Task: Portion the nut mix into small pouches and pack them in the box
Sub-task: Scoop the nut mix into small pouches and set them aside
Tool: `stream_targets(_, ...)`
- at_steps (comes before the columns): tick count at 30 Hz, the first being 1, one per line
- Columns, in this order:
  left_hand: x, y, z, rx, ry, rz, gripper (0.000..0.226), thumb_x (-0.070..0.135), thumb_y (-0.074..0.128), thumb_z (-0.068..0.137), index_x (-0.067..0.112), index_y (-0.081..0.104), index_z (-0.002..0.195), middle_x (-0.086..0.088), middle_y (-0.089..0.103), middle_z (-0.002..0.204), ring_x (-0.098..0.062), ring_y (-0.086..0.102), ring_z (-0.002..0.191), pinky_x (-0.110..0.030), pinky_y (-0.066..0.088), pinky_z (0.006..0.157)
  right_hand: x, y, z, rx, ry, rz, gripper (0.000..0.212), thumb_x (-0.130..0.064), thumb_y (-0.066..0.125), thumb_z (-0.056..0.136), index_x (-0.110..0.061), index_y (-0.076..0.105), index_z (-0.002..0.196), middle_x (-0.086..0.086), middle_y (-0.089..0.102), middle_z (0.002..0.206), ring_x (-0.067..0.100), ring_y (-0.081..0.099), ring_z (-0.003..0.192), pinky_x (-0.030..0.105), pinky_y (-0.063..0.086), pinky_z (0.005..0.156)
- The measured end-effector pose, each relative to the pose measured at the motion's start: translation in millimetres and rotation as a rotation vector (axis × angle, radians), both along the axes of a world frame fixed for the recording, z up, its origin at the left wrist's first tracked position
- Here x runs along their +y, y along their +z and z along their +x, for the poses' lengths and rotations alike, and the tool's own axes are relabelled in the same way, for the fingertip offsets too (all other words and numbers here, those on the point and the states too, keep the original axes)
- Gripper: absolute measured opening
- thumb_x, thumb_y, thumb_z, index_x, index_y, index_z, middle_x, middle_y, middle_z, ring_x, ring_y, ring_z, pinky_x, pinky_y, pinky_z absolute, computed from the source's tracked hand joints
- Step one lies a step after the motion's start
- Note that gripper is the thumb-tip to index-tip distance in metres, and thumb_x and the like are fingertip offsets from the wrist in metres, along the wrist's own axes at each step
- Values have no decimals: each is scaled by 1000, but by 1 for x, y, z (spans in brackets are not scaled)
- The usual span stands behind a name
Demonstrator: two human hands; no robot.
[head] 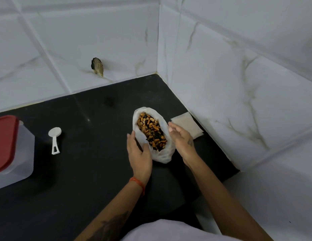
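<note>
The left hand (pixel 140 153) lies against the near left side of the bag (pixel 162 153), its fingers loosely bent along the plastic and its thumb at the rim; whether it truly grasps the plastic or only rests on it cannot be told. The right hand (pixel 182 139) is released, its fingers straight and relaxed, at the bag's right side; whether it touches the plastic cannot be told. An orange thread (pixel 138 184) circles the left wrist, and a dark tattoo marks the left forearm.

The bag is thin white plastic with its mouth spread wide, and it sits on the black counter (pixel 82 171) near the corner where two tiled walls meet. Inside it the nut mix (pixel 151 132) shows as brown and orange pieces with some dark ones, filling the bag almost to the rim.

Just right of the bag, behind the right hand, a flat stack of pale pouches (pixel 186 123) lies on the counter beside the right wall. Well apart to the left lies a white scoop (pixel 55 140), bowl far and handle near. At the left edge stands a clear box (pixel 21 153) with a red lid (pixel 3 141) on top, partly cut off by the frame. On the far wall (pixel 99 40) a dark hole (pixel 97 66) breaks the tile.
</note>
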State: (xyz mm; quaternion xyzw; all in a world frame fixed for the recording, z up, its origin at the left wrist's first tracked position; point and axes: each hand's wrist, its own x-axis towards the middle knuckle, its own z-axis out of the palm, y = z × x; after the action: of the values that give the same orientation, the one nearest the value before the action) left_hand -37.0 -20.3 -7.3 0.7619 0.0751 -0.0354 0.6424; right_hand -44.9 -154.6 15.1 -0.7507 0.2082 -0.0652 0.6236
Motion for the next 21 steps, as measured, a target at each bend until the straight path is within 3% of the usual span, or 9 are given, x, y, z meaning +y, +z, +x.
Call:
stream_targets(3,-11,21,1,-338,-64,151,49,11,52,95,15,38,142,-4,31,153,-14,26,141,-30,25,115,-15,13,4,-64,-25,-104,36,-28,53,95,-21,55,131,-6,58,130,0,52,114,12,38,93)
stream_targets(6,-36,32,9,-426,-216,79,48,8,49,94,16,39,140,-10,45,142,-21,42,133,-40,37,110,-37,19,10,-104,-96,-227,34,-23,55,94,-20,58,128,-4,60,128,7,54,117,20,41,99)
stream_targets(8,-54,35,11,-325,-323,33,54,5,49,94,13,32,144,-4,40,146,-8,40,132,-31,38,109,-52,17,14,-94,-158,-316,35,-17,55,94,-15,58,128,0,60,128,12,54,119,26,41,104)
stream_targets(10,-73,38,16,-146,-458,-8,66,4,50,94,12,16,150,6,43,136,9,42,118,-16,37,102,-65,11,16,-49,-186,-393,37,-14,55,93,-10,55,130,5,58,131,17,52,123,24,37,105)
stream_targets(12,-90,36,22,58,-546,-22,74,4,49,92,14,5,152,4,44,135,-3,46,121,-23,39,103,-72,2,16,16,-182,-456,40,-12,54,94,-5,51,133,10,56,133,22,50,125,22,33,102)
stream_targets(15,-107,26,35,297,-527,-103,76,3,50,85,16,12,149,-7,44,138,-22,49,121,-39,48,98,-76,-11,14,88,-139,-525,41,-8,52,93,-2,49,134,15,57,131,27,51,123,22,33,100)
stream_targets(21,-120,19,39,451,-522,-130,79,5,49,86,18,6,151,-11,35,149,-25,47,125,-40,47,101,-76,-20,9,205,-88,-582,43,-5,49,93,0,48,135,17,56,131,27,52,123,23,35,100)
